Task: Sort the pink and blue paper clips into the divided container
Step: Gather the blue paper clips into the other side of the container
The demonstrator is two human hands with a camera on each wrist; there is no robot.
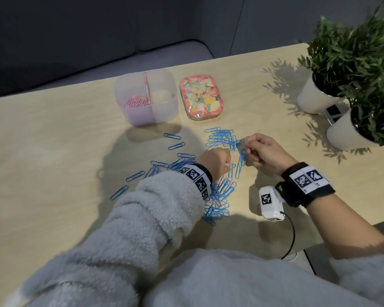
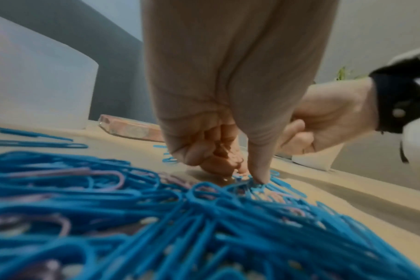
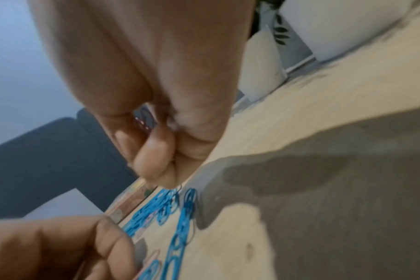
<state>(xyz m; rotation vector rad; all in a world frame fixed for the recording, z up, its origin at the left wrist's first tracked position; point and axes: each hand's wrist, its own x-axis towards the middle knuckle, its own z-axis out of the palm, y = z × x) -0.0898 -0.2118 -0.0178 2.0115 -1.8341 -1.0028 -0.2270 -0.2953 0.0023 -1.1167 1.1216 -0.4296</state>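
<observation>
Blue paper clips (image 1: 222, 138) lie scattered over the wooden table, with a few pink clips (image 2: 67, 173) mixed into the heap (image 2: 204, 217). The translucent divided container (image 1: 164, 111) stands at the back; pink clips (image 1: 135, 103) fill its left compartment. My left hand (image 1: 217, 160) is curled over the heap, its thumb tip (image 2: 259, 178) pressing down on the clips beside a pink one. My right hand (image 1: 248, 144) hovers just right of it, pinching a pale clip at its fingertips; more pink clips (image 3: 142, 121) glint inside its curled fingers (image 3: 153, 151).
A floral tin (image 1: 201, 97) sits right of the container. Two white potted plants (image 1: 315, 96) (image 1: 350, 134) stand at the right, near the table's right edge. A dark sofa lies beyond the far edge.
</observation>
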